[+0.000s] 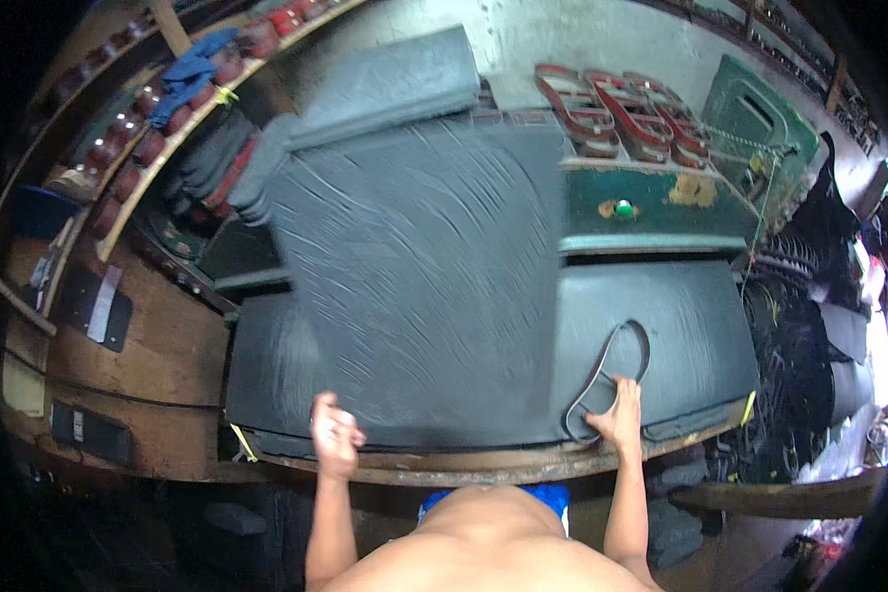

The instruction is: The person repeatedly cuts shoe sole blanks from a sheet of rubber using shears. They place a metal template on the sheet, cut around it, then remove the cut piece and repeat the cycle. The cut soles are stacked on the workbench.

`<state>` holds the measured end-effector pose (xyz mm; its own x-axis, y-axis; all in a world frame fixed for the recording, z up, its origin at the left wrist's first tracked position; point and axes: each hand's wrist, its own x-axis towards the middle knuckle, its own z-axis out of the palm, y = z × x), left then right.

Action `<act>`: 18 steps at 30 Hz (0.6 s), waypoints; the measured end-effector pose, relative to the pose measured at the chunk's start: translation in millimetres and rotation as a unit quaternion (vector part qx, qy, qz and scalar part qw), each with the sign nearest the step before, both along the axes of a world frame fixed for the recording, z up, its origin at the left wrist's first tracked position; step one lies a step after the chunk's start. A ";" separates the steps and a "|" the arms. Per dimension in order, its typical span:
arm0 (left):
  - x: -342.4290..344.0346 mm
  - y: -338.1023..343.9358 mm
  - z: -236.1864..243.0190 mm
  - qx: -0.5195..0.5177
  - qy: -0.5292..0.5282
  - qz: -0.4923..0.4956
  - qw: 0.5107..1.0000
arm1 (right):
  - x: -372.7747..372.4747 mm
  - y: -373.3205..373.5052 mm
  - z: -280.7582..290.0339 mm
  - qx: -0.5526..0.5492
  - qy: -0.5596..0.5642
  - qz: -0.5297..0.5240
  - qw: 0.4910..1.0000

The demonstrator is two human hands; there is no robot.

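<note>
My right hand [619, 419] grips a sole-shaped cutting die [602, 367], a thin metal band bent into a long closed loop with a crossbar. The die is over the right part of the dark, padded-looking work surface [681, 326]. A large, creased dark grey sheet [424, 266] lies across the middle of that surface and reaches back over the machine. Just beside the sheet's near left corner is my left hand [337, 434], its fingers curled in. Whether anything is inside those fingers is hidden.
Behind the surface stands a green machine body [651, 202] with a bright green button; several red sole-shaped dies [612, 109] rest on top. Folded grey sheets [395, 79] are piled at the back. A shelf [133, 192] of round reddish items runs along the left. Dark scraps [779, 345] hang at right.
</note>
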<state>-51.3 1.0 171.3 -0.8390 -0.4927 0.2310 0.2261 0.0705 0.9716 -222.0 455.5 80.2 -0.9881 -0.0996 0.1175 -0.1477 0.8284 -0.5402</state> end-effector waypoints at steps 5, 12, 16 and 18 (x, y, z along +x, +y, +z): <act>42.8 52.9 -129.5 0.107 -0.274 0.018 0.956 | -6.4 17.6 18.9 -0.091 0.016 0.025 0.995; 52.2 55.7 -139.7 0.071 -0.442 -0.145 0.883 | -3.3 6.1 51.0 -0.052 -0.001 0.082 0.995; 56.4 71.9 -135.7 0.160 -0.419 -0.121 0.886 | 2.0 -6.7 55.8 -0.058 -0.018 0.134 0.989; 47.2 79.4 -140.7 0.177 -0.361 -0.087 0.912 | -0.1 -14.8 55.5 -0.066 -0.032 0.158 0.985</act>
